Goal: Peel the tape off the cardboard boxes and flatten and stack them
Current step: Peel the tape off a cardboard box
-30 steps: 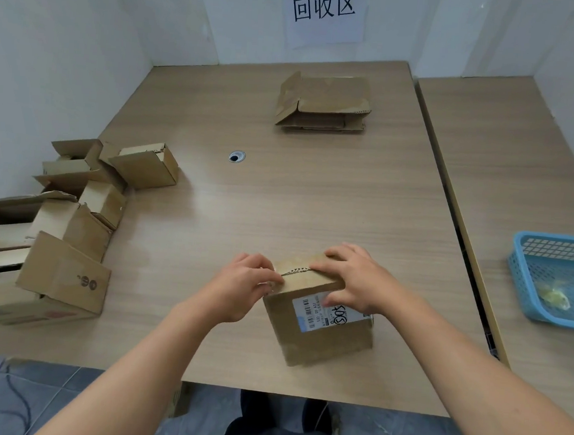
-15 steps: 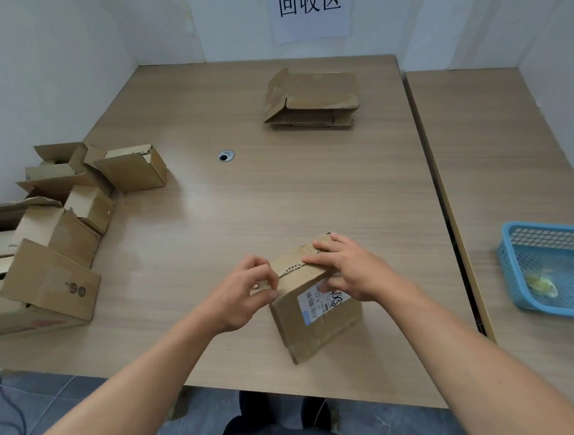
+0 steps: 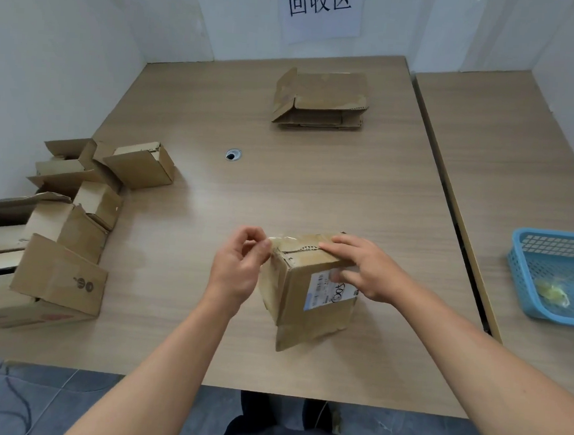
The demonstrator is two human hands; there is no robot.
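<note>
Tables, 2: main table (image 3: pixel 280 189), side table (image 3: pixel 508 148). Heap of open boxes (image 3: pixel 73 236), 1, left edge; count unclear. Flattened stack (image 3: pixel 321 100), 1, far centre. Taped box (image 3: pixel 316 318), 1, near front edge. Blue basket (image 3: pixel 515 277), 1, on side table. Hands, 2: right hand (image 3: pixel 373 271) flat-fingered on box top; left hand (image 3: pixel 238 268) pinches tape (image 3: pixel 278 242) at its corner.

Unflattened boxes (image 3: pixel 74 223) left — flattened stack (image 3: pixel 321 100) behind, basket (image 3: pixel 553 276) right

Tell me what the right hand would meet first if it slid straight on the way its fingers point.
The right hand rests its fingers on the box top, pointing towards the left hand. Sliding on, it would probably meet the tape pinched there first, then that hand's fingertips.
</note>
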